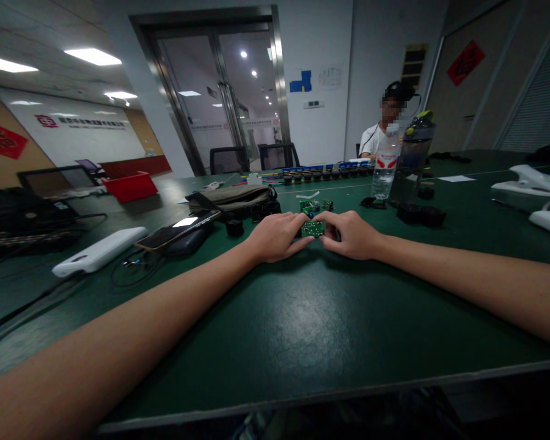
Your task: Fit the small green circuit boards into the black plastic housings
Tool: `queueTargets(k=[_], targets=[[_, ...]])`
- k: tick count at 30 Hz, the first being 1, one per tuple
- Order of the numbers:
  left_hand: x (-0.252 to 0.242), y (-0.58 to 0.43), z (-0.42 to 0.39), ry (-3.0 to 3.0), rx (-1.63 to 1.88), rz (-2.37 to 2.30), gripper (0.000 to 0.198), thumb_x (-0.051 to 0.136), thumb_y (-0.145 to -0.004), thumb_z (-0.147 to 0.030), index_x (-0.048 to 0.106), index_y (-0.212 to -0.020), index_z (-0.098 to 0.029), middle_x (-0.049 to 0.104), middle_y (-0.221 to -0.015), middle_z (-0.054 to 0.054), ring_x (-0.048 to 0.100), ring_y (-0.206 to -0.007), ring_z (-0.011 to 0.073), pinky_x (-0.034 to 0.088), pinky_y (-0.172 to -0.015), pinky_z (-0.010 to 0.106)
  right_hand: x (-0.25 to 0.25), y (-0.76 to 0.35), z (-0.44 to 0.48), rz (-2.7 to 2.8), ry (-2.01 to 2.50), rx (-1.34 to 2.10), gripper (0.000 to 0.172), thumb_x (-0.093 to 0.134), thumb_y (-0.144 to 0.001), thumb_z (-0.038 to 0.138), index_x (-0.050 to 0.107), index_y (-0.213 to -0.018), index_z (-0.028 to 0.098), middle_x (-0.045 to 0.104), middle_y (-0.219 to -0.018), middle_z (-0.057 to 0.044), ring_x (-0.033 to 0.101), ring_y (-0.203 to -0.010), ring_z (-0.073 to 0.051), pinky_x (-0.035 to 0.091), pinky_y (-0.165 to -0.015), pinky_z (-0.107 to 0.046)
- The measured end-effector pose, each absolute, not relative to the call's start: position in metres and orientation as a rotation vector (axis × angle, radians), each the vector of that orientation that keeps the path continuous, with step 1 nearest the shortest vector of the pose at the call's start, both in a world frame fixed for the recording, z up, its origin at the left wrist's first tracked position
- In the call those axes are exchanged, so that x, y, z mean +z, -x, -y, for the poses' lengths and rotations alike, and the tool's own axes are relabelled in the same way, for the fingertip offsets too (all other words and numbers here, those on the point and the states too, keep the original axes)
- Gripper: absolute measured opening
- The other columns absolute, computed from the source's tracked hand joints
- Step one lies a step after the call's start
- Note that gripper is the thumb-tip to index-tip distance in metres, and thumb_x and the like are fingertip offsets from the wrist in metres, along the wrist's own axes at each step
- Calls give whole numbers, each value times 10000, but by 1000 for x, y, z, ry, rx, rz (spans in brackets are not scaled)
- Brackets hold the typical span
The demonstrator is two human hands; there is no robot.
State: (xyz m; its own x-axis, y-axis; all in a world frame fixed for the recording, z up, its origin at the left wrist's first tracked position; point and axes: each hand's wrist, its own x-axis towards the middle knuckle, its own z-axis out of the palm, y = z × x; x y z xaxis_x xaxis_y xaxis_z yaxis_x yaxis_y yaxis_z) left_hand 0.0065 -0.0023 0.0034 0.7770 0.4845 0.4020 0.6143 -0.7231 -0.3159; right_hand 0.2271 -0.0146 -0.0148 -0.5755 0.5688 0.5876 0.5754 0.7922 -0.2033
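Note:
Between my hands is a small green circuit board point(312, 229), its speckled side facing me. My left hand point(278, 237) pinches the board's left edge between thumb and fingers. At the opposite edge, my right hand point(351, 235) closes on the board in the same way. Just behind it lie more green circuit boards point(329, 205) with small parts on them, partly covered by my fingers. A thin white strip point(308, 195) rests beyond those boards.
Left of my hands are a grey-brown pouch point(238, 198), a phone point(178, 231) and a white power bank point(98, 250) with cables. A clear water bottle point(385, 171) and a dark tall bottle point(411, 162) stand at the right. Across the green table point(275, 330) sits a person point(371, 137).

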Motion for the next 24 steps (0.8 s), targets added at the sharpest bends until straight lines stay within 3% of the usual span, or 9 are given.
queueTargets(k=[24], targets=[[2,-6,2,2528,-400,822,426,370,-981,-511,559,-1085,-143,679,-886,100,655,-818,241,483,-708,334,-15,-227,14,2323,842,0,287,586,-791,212,632,-1067,149,644,-660,21,590,-579,-129,406,-621,-233]])
